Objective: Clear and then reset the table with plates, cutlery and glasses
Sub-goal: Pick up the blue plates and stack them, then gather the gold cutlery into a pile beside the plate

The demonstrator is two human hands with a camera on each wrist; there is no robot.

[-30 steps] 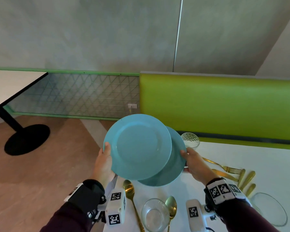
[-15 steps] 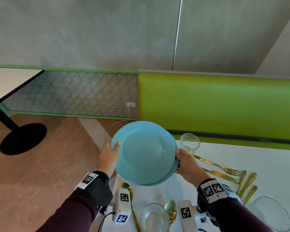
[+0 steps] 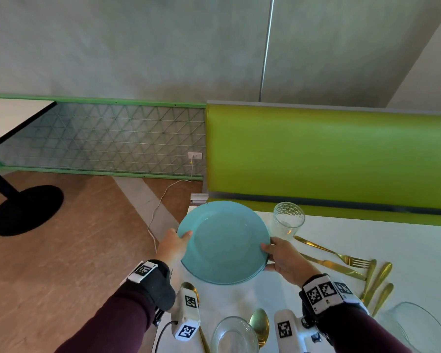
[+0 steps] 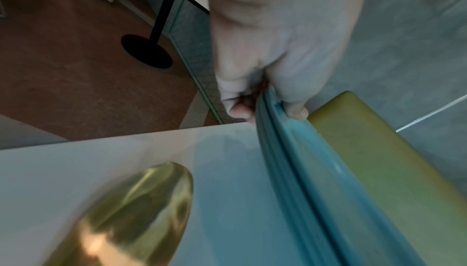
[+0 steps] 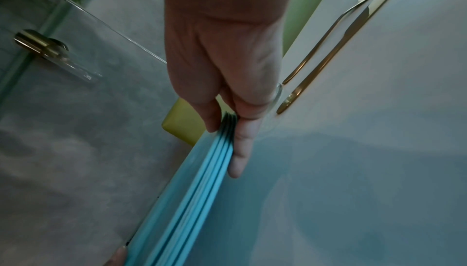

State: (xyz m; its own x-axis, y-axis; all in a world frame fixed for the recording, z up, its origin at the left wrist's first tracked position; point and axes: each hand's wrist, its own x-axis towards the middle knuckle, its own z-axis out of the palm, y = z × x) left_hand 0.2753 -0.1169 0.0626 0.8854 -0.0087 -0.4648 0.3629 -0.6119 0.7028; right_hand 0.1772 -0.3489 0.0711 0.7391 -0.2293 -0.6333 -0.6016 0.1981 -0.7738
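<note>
both hands on the stack of blue plates (image 3: 224, 242), held over the near-left corner of the white desk (image 3: 367, 240). left hand (image 3: 172, 247) grips the stack's left rim, thumb on top, fingers beneath; right hand (image 3: 284, 258) pinches the right rim, thumb over, fingers under. just beyond the stack on its right stands a patterned glass (image 3: 288, 219); right of the stack lie a gold fork (image 3: 336, 253) and knife (image 3: 334, 266); nearer than the stack, a gold spoon (image 3: 259, 326) beside a clear glass (image 3: 233, 336).
</note>
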